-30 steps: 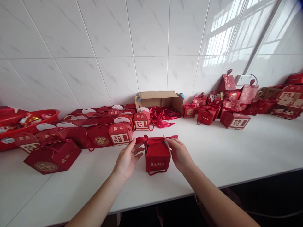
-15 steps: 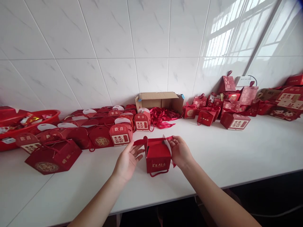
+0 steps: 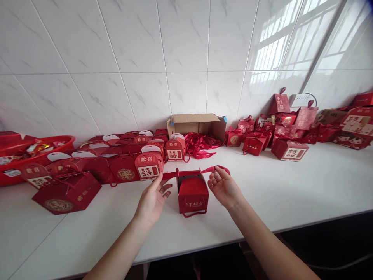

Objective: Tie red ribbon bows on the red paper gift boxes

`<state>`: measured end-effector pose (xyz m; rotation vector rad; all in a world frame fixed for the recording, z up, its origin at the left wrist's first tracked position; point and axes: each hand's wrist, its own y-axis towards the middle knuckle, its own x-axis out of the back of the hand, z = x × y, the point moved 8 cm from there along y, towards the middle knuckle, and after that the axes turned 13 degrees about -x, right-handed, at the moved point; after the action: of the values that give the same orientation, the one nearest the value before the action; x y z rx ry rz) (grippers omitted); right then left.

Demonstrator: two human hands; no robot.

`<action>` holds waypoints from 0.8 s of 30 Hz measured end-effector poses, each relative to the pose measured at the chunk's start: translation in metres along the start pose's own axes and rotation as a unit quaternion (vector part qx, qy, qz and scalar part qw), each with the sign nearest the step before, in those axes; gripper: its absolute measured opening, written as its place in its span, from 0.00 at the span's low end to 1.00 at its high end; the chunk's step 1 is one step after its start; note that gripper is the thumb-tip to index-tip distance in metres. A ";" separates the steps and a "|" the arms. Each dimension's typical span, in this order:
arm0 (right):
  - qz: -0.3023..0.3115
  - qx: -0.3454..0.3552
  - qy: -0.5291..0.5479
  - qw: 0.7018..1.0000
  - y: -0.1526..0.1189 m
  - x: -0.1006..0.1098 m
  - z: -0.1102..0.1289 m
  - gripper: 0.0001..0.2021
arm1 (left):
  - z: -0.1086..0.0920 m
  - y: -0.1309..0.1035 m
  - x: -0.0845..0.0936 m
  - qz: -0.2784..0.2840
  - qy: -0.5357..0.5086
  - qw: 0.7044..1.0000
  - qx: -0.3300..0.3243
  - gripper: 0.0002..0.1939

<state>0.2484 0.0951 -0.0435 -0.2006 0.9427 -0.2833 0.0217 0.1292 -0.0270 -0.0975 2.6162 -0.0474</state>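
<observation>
A small red gift box with gold lettering stands on the white table in front of me, a cord handle hanging at its front. Its two side flaps stand upright. A red ribbon passes across the top through the flaps. On the left, my left hand pinches one end of the ribbon between thumb and fingers. My right hand grips the ribbon on the other side, fingers curled, and a stretch of it loops over behind that hand.
Rows of red gift boxes line the left back, with a larger red box before them. A red basin of wrapped sweets sits far left. A cardboard carton spills red ribbons. Tied boxes stand at right.
My hands have moved a little farther apart. The ribbon has shifted to the right through the flaps, with more of it now beyond the right flap. The box has moved slightly left.
</observation>
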 end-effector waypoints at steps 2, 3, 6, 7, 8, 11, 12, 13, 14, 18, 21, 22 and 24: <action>-0.006 0.001 0.014 1.000 -0.001 0.000 0.005 0.08 | -0.013 0.003 -0.001 0.001 -0.001 0.999 -0.032 0.07; -0.008 0.006 0.022 1.000 -0.001 0.000 0.009 0.09 | -0.020 0.005 -0.002 0.002 0.003 0.999 -0.049 0.08; -0.010 0.063 -0.022 0.998 -0.004 -0.004 0.030 0.10 | -0.040 0.011 -0.008 0.016 0.022 0.995 -0.097 0.12; -0.012 0.081 -0.038 0.996 -0.006 -0.006 0.037 0.10 | -0.047 0.012 -0.011 0.022 0.028 0.993 -0.115 0.13; -0.014 0.099 -0.055 0.993 -0.007 -0.008 0.045 0.10 | -0.055 0.012 -0.014 0.031 0.033 0.989 -0.138 0.13; -0.017 0.159 -0.106 0.981 -0.014 -0.020 0.070 0.10 | -0.080 0.011 -0.025 0.052 0.057 0.973 -0.217 0.14; -0.015 0.177 -0.123 0.976 -0.016 -0.026 0.078 0.10 | -0.089 0.010 -0.028 0.056 0.069 0.966 -0.243 0.13; -0.013 0.193 -0.137 0.972 -0.018 -0.031 0.085 0.09 | -0.097 0.010 -0.032 0.060 0.082 0.959 -0.265 0.12; -0.012 0.205 -0.148 0.967 -0.020 -0.037 0.093 0.09 | -0.104 0.009 -0.036 0.062 0.093 0.952 -0.284 0.11; 0.016 0.246 -0.185 0.951 -0.028 -0.062 0.119 0.10 | -0.131 0.007 -0.061 0.096 0.125 0.930 -0.331 0.11; 0.055 0.275 -0.225 0.933 -0.034 -0.085 0.132 0.10 | -0.143 0.005 -0.084 0.139 0.150 0.921 -0.333 0.15; 0.063 0.278 -0.238 0.929 -0.035 -0.093 0.135 0.09 | -0.146 0.004 -0.091 0.153 0.158 0.916 -0.335 0.16; 0.075 0.277 -0.258 0.923 -0.037 -0.105 0.137 0.09 | -0.152 0.002 -0.105 0.178 0.176 0.904 -0.346 0.17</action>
<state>0.2965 0.1007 0.1265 0.3091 0.3246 -0.3245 0.0356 0.1418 0.1570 0.1598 2.8267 1.0858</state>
